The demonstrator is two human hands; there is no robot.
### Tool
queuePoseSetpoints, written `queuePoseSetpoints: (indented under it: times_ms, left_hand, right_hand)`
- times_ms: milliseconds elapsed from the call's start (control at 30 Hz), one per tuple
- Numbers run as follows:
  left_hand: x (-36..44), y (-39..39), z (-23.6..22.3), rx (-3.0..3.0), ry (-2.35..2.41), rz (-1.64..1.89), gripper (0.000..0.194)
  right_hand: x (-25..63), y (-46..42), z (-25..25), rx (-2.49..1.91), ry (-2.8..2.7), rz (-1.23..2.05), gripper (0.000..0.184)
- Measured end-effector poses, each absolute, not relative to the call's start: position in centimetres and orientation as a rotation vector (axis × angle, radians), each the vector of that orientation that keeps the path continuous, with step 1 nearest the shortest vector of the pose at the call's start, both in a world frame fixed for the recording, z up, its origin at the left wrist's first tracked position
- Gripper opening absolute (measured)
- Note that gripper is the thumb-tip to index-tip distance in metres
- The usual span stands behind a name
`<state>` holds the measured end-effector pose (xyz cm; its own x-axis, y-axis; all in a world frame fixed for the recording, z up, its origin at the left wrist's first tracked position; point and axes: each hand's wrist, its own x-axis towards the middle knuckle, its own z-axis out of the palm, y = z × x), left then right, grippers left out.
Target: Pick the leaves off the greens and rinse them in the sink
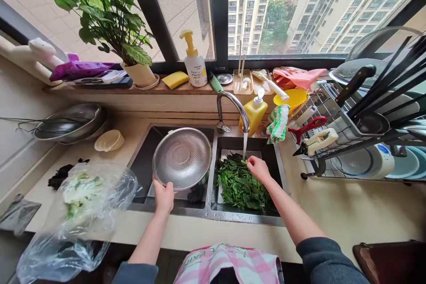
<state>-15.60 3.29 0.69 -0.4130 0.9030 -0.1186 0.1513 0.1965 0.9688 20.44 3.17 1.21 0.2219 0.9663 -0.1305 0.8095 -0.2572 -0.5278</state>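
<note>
My left hand [163, 195] grips the near rim of a round metal mesh strainer [182, 158], which is held over the left sink basin [141, 182]. Nothing lies in the strainer. Over the right basin, my right hand [258, 169] is closed in a pinch on a small bit of leafy greens beside the running water [245, 144]. Below it, a heap of dark leafy greens [241, 186] fills much of the right basin. The water falls from the curved faucet [238, 105] onto the greens. Something dark lies in the left basin, partly hidden by the strainer.
A clear plastic bag [89, 195] with pale green scraps hangs over the counter edge at left, near a cream bowl [109, 140] and stacked pans [68, 123]. A dish rack [333, 142] with utensils stands at right. Bottles, including yellow soap [253, 114], stand behind the sink.
</note>
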Motion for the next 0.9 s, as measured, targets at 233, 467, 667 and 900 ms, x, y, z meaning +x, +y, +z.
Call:
queuePoseSetpoints:
  times_ms: [233, 467, 667, 900]
  left_hand:
    - [-17.0, 6.1, -7.0, 0.14, 1.713, 1.036, 0.053]
    - [-16.8, 6.8, -8.4, 0.175, 1.819, 0.821, 0.048]
    - [-12.6, 9.2, -1.4, 1.016, 1.83, 1.036, 0.051]
    - [2.7, 8.9, 5.1, 1.206, 0.968, 0.637, 0.032]
  right_hand:
    - [20.3, 7.0, 1.6, -2.103, -1.533, 0.679, 0.012]
    - [20.6, 6.6, 1.4, -2.049, -1.489, 0.738, 0.011]
    - [19.9, 6.0, 2.2, -1.908, -1.552, 0.757, 0.012]
    - [17.7, 4.6, 6.2, -1.606, -1.872, 0.526, 0.013]
